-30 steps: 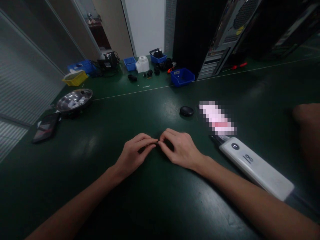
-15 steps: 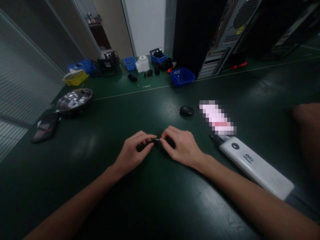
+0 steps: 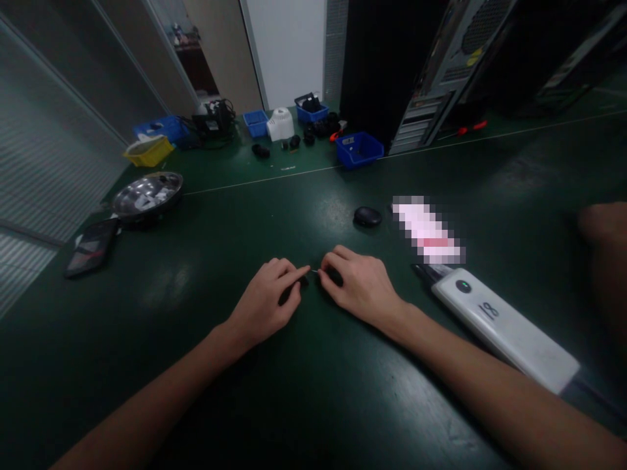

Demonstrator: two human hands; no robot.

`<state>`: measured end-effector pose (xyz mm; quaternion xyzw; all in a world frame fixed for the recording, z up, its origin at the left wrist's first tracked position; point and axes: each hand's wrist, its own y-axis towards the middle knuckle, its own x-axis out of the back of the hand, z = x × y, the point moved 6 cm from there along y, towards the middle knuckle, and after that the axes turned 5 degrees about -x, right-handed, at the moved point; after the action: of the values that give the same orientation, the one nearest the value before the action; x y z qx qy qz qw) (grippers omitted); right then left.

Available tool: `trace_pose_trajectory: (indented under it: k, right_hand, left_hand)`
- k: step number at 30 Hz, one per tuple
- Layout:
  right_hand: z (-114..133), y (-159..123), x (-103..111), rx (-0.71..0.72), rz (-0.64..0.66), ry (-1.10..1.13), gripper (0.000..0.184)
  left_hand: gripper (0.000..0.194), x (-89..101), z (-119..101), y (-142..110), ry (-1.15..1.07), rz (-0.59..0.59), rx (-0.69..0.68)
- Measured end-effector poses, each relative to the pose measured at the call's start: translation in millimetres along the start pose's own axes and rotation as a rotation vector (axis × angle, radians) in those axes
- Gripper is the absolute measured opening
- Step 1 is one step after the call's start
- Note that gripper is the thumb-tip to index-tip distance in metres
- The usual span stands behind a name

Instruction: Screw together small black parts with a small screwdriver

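Note:
My left hand (image 3: 269, 297) is curled over a small black object (image 3: 304, 281), most of which its fingers hide. Its index finger points toward my right hand (image 3: 360, 282). Between thumb and fingertips, my right hand pinches a thin, silvery, pin-like piece (image 3: 315, 271) that bridges the narrow gap between both hands. Its exact kind is too small to tell. Both hands rest low over the green tabletop (image 3: 313, 378). Beyond my right hand sits a black computer mouse (image 3: 367, 217).
To the right lie a white power bank (image 3: 507, 329) marked 18 and a pixelated phone (image 3: 428, 228). A metal bowl (image 3: 169, 196) and a dark phone-like slab (image 3: 93, 248) are at left. Blue bins (image 3: 359, 151) and a yellow tray (image 3: 149, 154) stand behind. Another person's arm (image 3: 607, 261) is at the right edge.
My left index finger has straightened forward, and the left hand has rolled over the black object, now hiding more of it. The right hand keeps its pinch and has hardly moved.

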<state>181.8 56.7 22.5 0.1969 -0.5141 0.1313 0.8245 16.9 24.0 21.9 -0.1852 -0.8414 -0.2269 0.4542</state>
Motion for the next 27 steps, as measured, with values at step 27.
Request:
trace_pose_trajectory:
  k: [27]
  right_hand:
    - [-8,1,2,-0.088,0.006,0.077,0.016]
  left_hand:
    - [0.032,58.5,101,-3,0.296,-0.053,-0.051]
